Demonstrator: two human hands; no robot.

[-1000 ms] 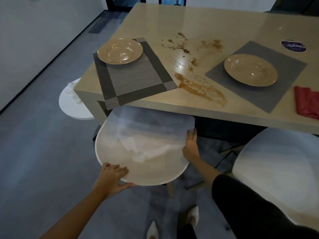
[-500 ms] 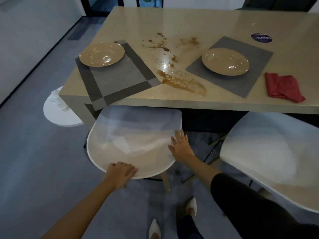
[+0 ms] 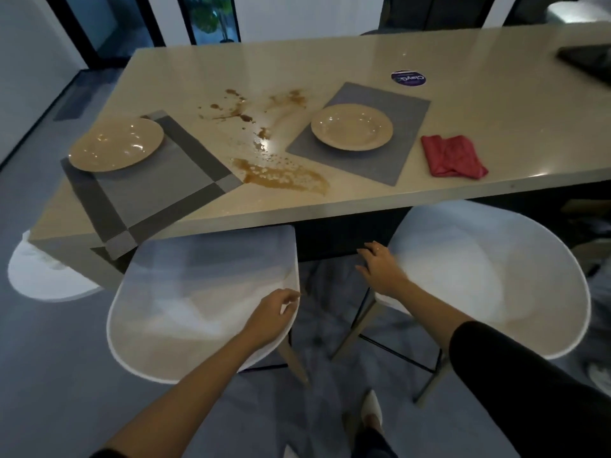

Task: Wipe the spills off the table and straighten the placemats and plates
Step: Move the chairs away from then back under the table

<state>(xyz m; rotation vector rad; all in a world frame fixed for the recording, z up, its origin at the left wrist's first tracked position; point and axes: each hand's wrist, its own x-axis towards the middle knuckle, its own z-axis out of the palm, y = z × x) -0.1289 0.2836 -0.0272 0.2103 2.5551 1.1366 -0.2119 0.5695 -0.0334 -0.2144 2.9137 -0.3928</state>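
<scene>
The left hand rests with loosely curled fingers on the right edge of the left chair; the right hand, fingers relaxed, touches the left rim of the right chair. Beyond, on the table, the brown spill lies between a skewed bordered placemat overhanging the near edge and a plain grey placemat; each carries a plate; a red cloth lies just right of the grey one

Red cloth, brown spill

Purple sticker, perhaps "ClayGo"
</scene>
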